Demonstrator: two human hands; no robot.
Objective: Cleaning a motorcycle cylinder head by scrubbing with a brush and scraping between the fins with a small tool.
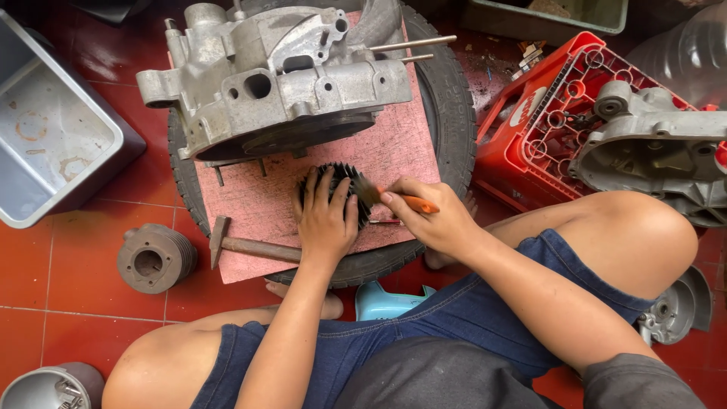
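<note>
L hand [327, 216] is lying on top of black finned cylinder [333, 189], fingers [321, 189] spread apart & pressing it down onto pink board [394, 151], which is sitting on a tyre [453, 106]. R hand [432, 216] is holding orange-handled brush [394, 198], fingers clamped on handle, bristles touching cylinder's R side. Grey engine case [280, 76] is resting just behind cylinder. Hammer [242, 244] is lying at board's L edge; rusty cylinder [155, 257] is sitting on red floor [45, 265] nearby.
</note>
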